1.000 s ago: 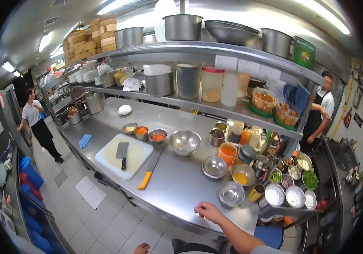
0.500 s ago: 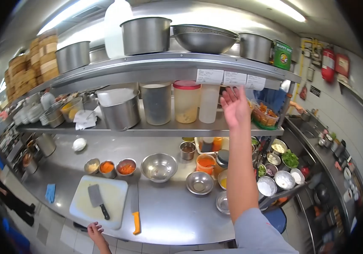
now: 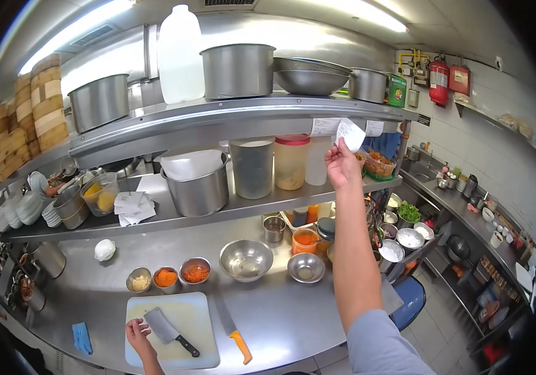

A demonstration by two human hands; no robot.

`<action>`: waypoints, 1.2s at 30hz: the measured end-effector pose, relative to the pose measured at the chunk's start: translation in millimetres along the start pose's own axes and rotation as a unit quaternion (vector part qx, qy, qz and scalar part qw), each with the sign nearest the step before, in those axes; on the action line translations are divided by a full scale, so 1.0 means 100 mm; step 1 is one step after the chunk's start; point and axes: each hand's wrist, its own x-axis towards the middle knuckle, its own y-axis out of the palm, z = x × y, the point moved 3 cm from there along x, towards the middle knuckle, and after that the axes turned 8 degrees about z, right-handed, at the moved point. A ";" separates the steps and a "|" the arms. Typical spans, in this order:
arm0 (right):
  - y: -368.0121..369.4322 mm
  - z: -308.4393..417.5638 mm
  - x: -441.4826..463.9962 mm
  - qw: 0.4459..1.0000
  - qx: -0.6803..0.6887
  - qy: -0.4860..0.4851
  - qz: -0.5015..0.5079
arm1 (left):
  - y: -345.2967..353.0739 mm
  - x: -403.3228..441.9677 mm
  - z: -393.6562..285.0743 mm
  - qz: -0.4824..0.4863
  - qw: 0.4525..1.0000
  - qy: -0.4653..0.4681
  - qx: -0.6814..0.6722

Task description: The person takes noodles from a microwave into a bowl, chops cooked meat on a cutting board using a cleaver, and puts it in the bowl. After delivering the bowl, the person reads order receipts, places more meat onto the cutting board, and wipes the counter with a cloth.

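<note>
My right hand (image 3: 343,165) is raised at the upper shelf's edge, its thumb and fingers pinching a white paper order slip (image 3: 350,134). Two more slips hang on the shelf edge beside it, one being a paper slip (image 3: 374,129) to the right. Low at the left, my left hand (image 3: 136,334) hovers over the cutting board (image 3: 199,309), loosely bent with fingers apart and nothing visible in it. Close to its fingers lies a cleaver (image 3: 163,325) with a black handle. A long knife (image 3: 226,315) with an orange handle rests right of the board.
Metal bowls of chopped food, such as shredded carrot (image 3: 196,274), line the steel counter near an empty mixing bowl (image 3: 246,260). Tall containers and a steel pot (image 3: 196,187) fill the middle shelf. Above stand pots and a white jug (image 3: 182,56). A blue cloth (image 3: 81,338) lies left.
My right hand has closed on the middle slip and pulled it from the shelf edge. My left hand has come up over the cutting board beside the cleaver. The camera view has shifted.
</note>
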 end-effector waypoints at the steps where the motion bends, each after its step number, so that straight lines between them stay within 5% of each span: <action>1: 0.09 -0.05 -0.02 1.000 -0.026 -0.002 0.009 | -0.01 0.07 0.04 0.000 1.000 0.000 0.000; 9: 0.24 -0.33 -0.09 0.994 -0.097 0.039 0.038 | 0.12 0.15 0.12 -0.005 0.999 -0.025 -0.021; 14: 0.78 -0.80 -1.02 0.992 -0.056 0.058 0.095 | 0.68 0.03 -0.61 0.011 0.997 0.069 -0.011; 17: 0.93 -1.48 -1.79 0.946 -0.127 0.155 0.255 | 1.41 -0.10 -1.54 0.179 0.978 0.088 -0.062; 22: 1.73 -2.39 -2.70 0.897 -0.216 0.214 0.322 | 2.11 0.15 -2.68 0.350 0.924 0.119 -0.103; 31: 2.91 -3.49 -2.33 0.942 -0.184 0.098 0.262 | 2.00 1.64 -3.55 0.315 0.897 0.287 -0.121; 34: 2.93 -3.84 -2.15 0.951 -0.197 0.130 0.198 | 1.89 2.06 -3.62 0.295 0.914 0.269 -0.074; 36: 2.93 -3.97 -2.21 0.949 -0.206 0.198 0.132 | 1.83 2.27 -3.47 0.326 0.940 0.098 -0.018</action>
